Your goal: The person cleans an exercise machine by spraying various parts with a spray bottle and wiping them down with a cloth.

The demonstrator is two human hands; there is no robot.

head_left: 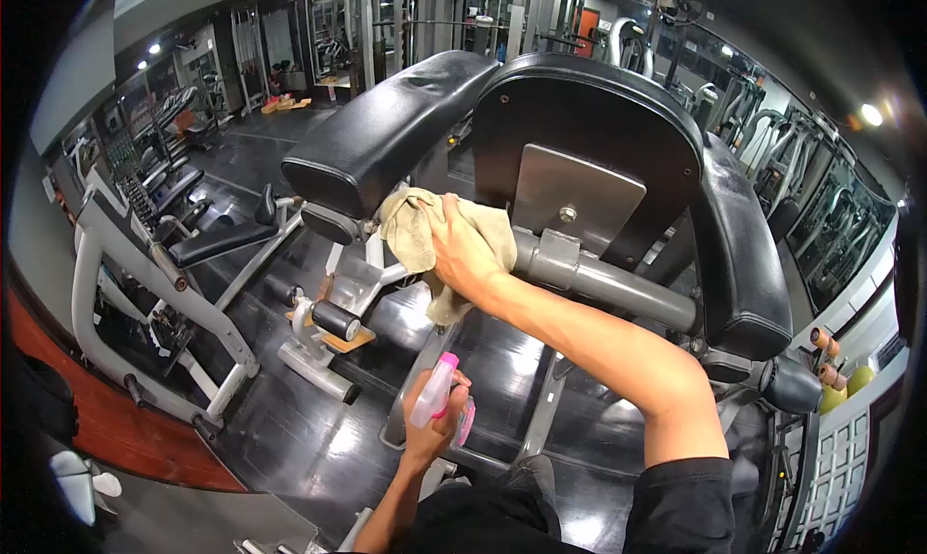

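A beige cloth (410, 231) lies bunched under my right hand (463, 250), pressed against the grey metal tube (628, 289) of a gym machine, just below its left black pad (396, 115). Lower down, my left hand (435, 424) grips a spray bottle (433, 395) with a pink top and a clear, pinkish body. The machine's black backrest (589, 120), seen from behind, carries a bolted metal plate (576, 199). On its right side is another long black pad (744, 255).
A grey-framed machine (154, 293) stands at the left, with a black bench (227, 240) behind it. Near the machine's base is a black roller (336, 319). Racks and mirrors line the back. Yellow balls (859, 380) sit at the right.
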